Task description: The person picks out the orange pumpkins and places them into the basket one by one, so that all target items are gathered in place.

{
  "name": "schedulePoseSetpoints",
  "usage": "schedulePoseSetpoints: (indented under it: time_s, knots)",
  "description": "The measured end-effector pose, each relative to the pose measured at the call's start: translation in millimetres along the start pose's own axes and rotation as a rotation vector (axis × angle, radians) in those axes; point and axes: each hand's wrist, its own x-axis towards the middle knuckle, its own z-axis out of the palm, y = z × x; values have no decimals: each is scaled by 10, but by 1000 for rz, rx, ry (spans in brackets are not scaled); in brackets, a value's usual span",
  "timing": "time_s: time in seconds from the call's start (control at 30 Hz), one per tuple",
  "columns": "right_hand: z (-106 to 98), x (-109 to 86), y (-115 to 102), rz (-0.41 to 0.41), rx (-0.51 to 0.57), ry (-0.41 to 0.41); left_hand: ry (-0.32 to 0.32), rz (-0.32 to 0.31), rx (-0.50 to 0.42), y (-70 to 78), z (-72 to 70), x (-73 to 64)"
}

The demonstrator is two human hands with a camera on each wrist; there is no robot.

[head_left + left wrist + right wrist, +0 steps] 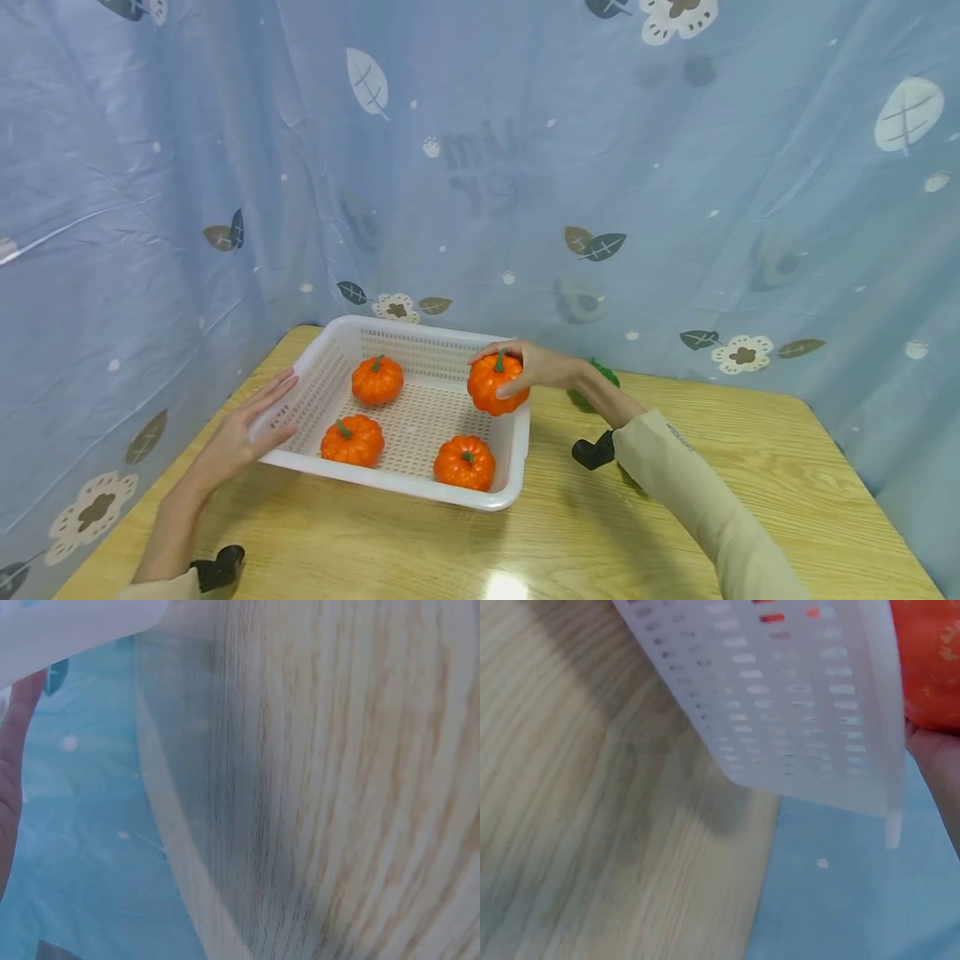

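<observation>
My right hand (536,364) grips an orange toy pumpkin (495,385) with a green stem, over the right end of a white plastic basket (390,486). In the right wrist view, that pumpkin (934,667) shows just beyond the basket's slotted wall (780,705). Inside the basket lie three more pumpkins: one at the back left (377,381), one at the front left (352,442) and one at the front right (465,463). At the basket's left end, my left hand (243,429) has its fingers extended along the rim. Only part of this hand (11,772) shows in the left wrist view.
The basket stands on a wood-grain table (360,533). A bumpy green object (605,373) lies partly hidden behind my right forearm; something dark green (632,479) peeks out below the sleeve. A blue patterned curtain (480,167) hangs behind and at both sides.
</observation>
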Motion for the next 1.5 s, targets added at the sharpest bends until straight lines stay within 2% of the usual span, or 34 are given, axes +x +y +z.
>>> schedulePoseSetpoints:
  time_s: [0.13, 0.4, 0.63, 0.8, 1.07, 1.5]
  knots:
    - [-60, 104, -9, 33, 4, -66, 12, -13, 21, -7, 5, 20]
    - [-131, 277, -18, 113, 2, -223, 2, 3, -53, -53, 34, 15]
    - [-152, 392, -5, 188, -22, -282, 9, 3, -57, -40, 39, 7]
    - [-159, 502, -12, 228, -116, -329, 13, 5, -49, -36, 14, 7]
    - [-193, 655, 37, 274, -81, -482, 13, 11, -7, -37, 4, 13]
    - [-90, 806, 242, 327, -59, -562, 8, 5, -32, -47, 23, 2]
